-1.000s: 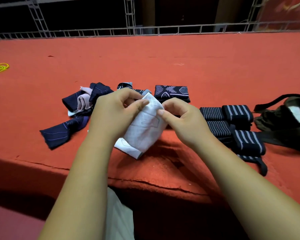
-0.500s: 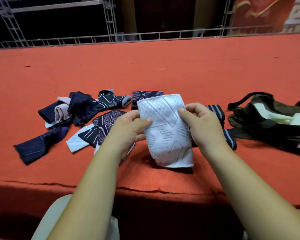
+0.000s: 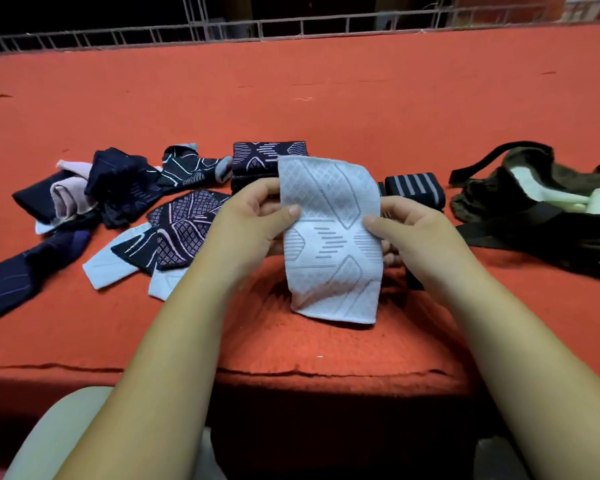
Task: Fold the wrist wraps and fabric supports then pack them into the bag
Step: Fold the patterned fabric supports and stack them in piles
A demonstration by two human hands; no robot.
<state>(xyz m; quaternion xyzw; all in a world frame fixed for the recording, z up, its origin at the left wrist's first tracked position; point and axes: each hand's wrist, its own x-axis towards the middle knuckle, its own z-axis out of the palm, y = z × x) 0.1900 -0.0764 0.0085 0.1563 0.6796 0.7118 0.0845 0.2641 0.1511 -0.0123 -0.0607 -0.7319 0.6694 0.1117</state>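
Far right on red platform (image 3: 291, 98): bag (image 3: 482, 195) open, pale items inside, possibly supports already packed; unclear. Left: loose pile (image 3: 125, 188) of dark supports, unfolded. Centre, held upright: white support (image 3: 329, 237), pinched at both side edges by left hand (image 3: 250, 223) and right hand (image 3: 413, 230), thumbs in front. Behind: folded dark support (image 3: 269, 157), folded striped wrist wrap (image 3: 414, 188). Judged roughly midway: folding part done, packing mostly left.

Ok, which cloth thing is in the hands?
The pale patterned support, pinched at its sides by the left hand and right hand. The dark supports and striped wraps lie on the red carpet.
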